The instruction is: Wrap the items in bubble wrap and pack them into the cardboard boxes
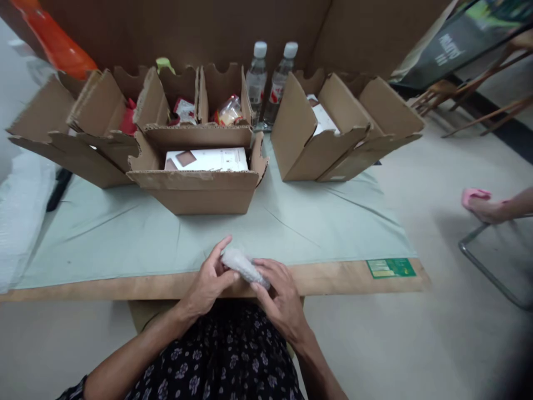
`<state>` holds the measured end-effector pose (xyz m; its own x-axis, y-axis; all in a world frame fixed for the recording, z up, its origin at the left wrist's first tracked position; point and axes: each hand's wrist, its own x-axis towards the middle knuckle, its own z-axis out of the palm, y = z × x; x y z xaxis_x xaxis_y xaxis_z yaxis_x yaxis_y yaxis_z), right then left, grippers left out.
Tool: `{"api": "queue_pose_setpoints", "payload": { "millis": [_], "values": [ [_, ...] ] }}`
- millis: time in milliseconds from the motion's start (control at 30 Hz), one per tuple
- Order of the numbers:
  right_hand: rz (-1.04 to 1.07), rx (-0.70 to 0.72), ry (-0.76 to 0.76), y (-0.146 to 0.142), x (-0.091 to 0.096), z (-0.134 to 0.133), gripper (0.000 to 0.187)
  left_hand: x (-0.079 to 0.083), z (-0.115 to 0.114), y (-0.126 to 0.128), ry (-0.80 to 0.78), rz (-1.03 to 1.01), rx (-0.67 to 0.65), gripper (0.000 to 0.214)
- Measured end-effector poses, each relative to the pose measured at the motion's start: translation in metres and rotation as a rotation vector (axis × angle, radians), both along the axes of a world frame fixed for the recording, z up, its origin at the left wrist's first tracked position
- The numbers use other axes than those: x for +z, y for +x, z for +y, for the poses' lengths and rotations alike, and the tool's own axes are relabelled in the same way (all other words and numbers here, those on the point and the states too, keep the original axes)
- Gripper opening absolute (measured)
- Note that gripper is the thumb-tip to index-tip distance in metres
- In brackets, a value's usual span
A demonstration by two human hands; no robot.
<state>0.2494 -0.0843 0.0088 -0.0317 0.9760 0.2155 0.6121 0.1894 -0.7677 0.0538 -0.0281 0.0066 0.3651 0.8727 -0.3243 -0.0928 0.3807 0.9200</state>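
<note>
Straight ahead of the fingers (225, 243), well apart: open carton (208, 191), white box (229, 161) inside. Farther out, slightly right of fingers: two clear bottles (256, 78), upright, white caps. Beyond the near carton, running left of fingers: four open cartons (112, 147), red items in three. Ahead-right: two more cartons (293, 133), touching. Far left: clear sheeting (25, 211), dark handle (59, 189) beside it. Right of fingers, table edge: green card (390, 268). Far right: pink shoe (474, 195), metal tube frame (485, 275).
</note>
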Motion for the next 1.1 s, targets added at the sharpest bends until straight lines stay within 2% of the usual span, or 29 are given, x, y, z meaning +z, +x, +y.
{"api": "queue_pose_setpoints", "payload": {
  "millis": [67,133,200,233,300,400,567,800,900,967,1033,1100],
  "values": [
    [0.033,-0.049,-0.033,0.004,-0.001,-0.006,0.029,0.002,0.0,0.002,0.001,-0.011,-0.021,0.081],
    [0.119,-0.094,-0.087,0.01,-0.003,-0.009,0.049,0.006,-0.001,0.001,0.008,-0.004,-0.067,0.082],
    [0.268,-0.049,-0.174,0.015,-0.005,-0.01,0.068,0.011,-0.002,0.0,0.01,-0.007,-0.103,0.081],
    [0.337,-0.008,-0.223,0.016,-0.005,-0.009,0.069,0.012,-0.002,-0.001,0.008,-0.012,-0.112,0.081],
    [0.418,0.043,-0.307,0.015,-0.002,-0.005,0.054,0.014,-0.002,-0.002,0.003,-0.016,-0.119,0.078],
    [0.431,0.025,-0.345,0.013,0.009,0.005,0.031,0.012,0.002,-0.006,0.048,-0.004,-0.12,0.074],
    [0.367,0.022,-0.267,0.02,0.029,0.024,0.026,0.009,0.018,-0.028,0.354,-0.026,0.004,0.065],
    [0.362,0.039,-0.228,0.038,0.051,0.038,0.026,0.026,0.045,-0.072,0.709,0.294,0.22,0.042],
    [0.336,-0.011,-0.165,0.053,0.071,0.046,0.026,0.039,0.055,-0.088,0.852,0.408,0.34,0.034],
    [0.295,-0.041,-0.098,0.062,0.093,0.056,0.024,0.052,0.063,-0.097,0.953,0.482,0.426,0.034],
    [0.228,-0.07,-0.009,0.068,0.12,0.069,0.024,0.071,0.073,-0.103,1.077,0.555,0.488,0.036],
    [0.107,-0.101,0.069,0.069,0.148,0.086,0.025,0.096,0.085,-0.104,1.215,0.612,0.502,0.039]
  ]
}}
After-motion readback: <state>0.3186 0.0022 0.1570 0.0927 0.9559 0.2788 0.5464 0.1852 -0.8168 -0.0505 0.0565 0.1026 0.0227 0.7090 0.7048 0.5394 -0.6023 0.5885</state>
